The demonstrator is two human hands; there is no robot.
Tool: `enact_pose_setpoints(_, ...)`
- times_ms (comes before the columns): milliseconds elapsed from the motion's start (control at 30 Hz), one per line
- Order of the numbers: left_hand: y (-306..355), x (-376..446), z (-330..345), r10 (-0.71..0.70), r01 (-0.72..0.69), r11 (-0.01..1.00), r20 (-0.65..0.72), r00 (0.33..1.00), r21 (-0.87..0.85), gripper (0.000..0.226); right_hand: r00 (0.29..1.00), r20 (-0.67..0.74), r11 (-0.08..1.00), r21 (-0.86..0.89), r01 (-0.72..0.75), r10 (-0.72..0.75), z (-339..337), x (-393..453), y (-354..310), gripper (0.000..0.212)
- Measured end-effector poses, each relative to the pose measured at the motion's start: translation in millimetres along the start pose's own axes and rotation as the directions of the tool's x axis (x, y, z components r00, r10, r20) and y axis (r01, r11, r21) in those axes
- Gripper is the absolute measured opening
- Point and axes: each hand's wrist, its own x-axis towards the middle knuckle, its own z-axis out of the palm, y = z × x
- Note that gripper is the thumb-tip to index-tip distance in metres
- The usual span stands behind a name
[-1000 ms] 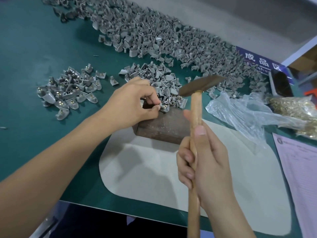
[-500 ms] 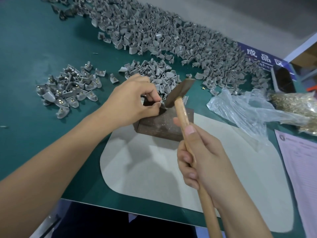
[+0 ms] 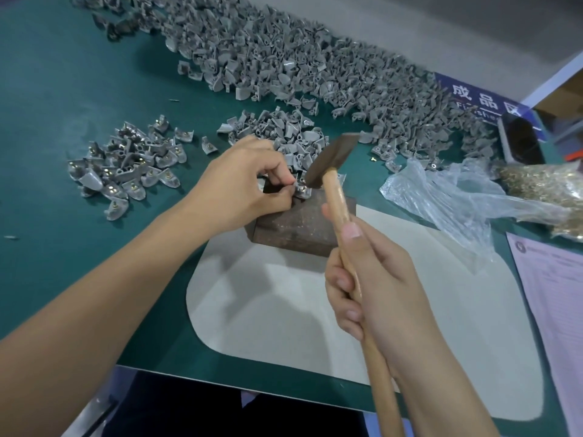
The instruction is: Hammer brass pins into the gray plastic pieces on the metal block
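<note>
A dark rusty metal block [image 3: 299, 223] stands at the far edge of a pale mat [image 3: 284, 310]. My left hand [image 3: 239, 187] pinches a gray plastic piece [image 3: 303, 191] with a brass pin in it on the block's far corner. My right hand [image 3: 375, 279] grips the wooden handle of a hammer [image 3: 332, 159]. The hammer's head slants down, its lower face just above the piece.
A long heap of gray pieces [image 3: 315, 67] runs along the back of the green table, with a smaller heap [image 3: 284, 130] behind the block. Pieces with pins [image 3: 126, 165] lie at the left. A plastic bag of brass pins [image 3: 542, 190] and a paper sheet [image 3: 555, 310] are at right.
The hammer head came down from a raised position toward the piece on the block, then stayed close above it. My left hand kept its pinch on the piece.
</note>
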Motion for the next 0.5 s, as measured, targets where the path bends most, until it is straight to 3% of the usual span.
enact_pose_setpoints(67,-0.1,0.4,0.1,-0.003,0.003,1.000,-0.003,1.000,-0.001,0.017,0.999,-0.028,0.999,0.017,0.044,-0.043,0.9,0.5,2.3,0.031)
enact_pose_setpoints(200,0.0,-0.1,0.5,-0.001,0.001,1.000,-0.006,1.000,-0.005,0.019,0.999,-0.020,1.000,-0.004,-0.029,0.029,-2.9,3.6,2.3,0.028)
enact_pose_setpoints(300,-0.2,0.2,0.2,-0.004,0.004,1.000,-0.008,1.000,-0.003,0.020,0.999,-0.021,0.999,0.014,0.030,-0.029,-4.4,2.5,0.9,0.034)
enact_pose_setpoints(400,-1.3,-0.1,0.3,-0.001,0.001,1.000,-0.009,1.000,0.001,0.016,1.000,0.002,1.000,-0.015,-0.009,0.009,-3.0,1.8,2.5,0.032)
enact_pose_setpoints(500,-1.5,1.0,1.4,0.003,-0.003,1.000,-0.012,1.000,0.012,0.016,0.998,-0.055,0.999,0.018,0.038,-0.037,-2.1,1.5,2.9,0.028)
